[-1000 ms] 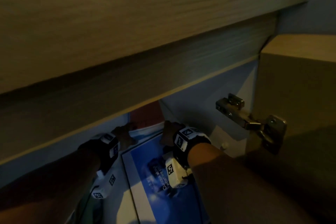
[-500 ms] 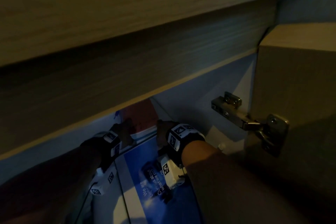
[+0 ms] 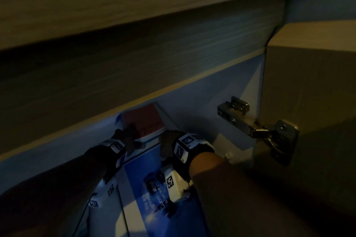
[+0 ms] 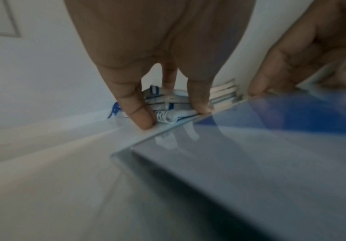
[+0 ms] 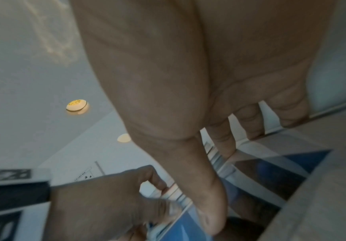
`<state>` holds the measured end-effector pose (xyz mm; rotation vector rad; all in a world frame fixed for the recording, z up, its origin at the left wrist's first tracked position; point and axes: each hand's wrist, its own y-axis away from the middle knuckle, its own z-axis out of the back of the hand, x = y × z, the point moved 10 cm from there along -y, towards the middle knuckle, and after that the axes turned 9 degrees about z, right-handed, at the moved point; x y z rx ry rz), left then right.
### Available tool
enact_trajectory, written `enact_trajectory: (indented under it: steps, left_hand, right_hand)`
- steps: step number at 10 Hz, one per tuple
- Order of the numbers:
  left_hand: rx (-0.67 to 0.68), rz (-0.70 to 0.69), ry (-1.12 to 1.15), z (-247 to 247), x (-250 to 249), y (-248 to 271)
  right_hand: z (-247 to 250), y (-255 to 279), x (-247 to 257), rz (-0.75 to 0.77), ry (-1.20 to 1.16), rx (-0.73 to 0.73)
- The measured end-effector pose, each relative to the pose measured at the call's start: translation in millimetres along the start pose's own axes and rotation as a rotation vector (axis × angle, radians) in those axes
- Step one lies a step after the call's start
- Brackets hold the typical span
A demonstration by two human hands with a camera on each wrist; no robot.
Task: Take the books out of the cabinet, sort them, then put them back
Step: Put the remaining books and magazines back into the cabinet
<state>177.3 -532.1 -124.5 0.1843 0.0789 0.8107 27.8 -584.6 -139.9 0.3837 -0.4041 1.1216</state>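
Deep in the dark cabinet lies a small stack of books [image 4: 165,104] with a red book [image 3: 144,119] on top. Its near edge meets a large glossy blue book [image 3: 146,167] that lies flat toward me. My left hand [image 3: 127,138] is at the stack's near-left corner, fingers curled over it [image 5: 153,179], fingertips down its page edges [image 4: 200,106]. My right hand [image 3: 167,144] is at the stack's near-right side. Its thumb [image 5: 209,216] lies on the blue cover [image 5: 188,231], and its straight fingers [image 5: 252,130] touch the edge ahead. The stack's far end is hidden.
A wooden front board [image 3: 134,63] hangs low over the opening and hides most of the inside. The open door [image 3: 308,102] stands at the right on a metal hinge [image 3: 256,131]. The white side wall carries round fittings [image 5: 77,106].
Slightly more of the red book shows under the board than a second ago. Both hands stay at the stack's near edge, shifted a little to the left.
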Motion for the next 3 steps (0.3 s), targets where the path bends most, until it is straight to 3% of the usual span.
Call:
enact_trajectory:
  steps: [2, 3]
  left_hand:
    - [0.074, 0.074, -0.034, 3, 1, -3]
    - [0.124, 0.033, -0.055, 2, 2, 1]
  right_hand:
    - [-30, -16, -21, 0.027, 0.194, 0.13]
    - [-25, -17, -13, -0.004, 0.185, 0.167]
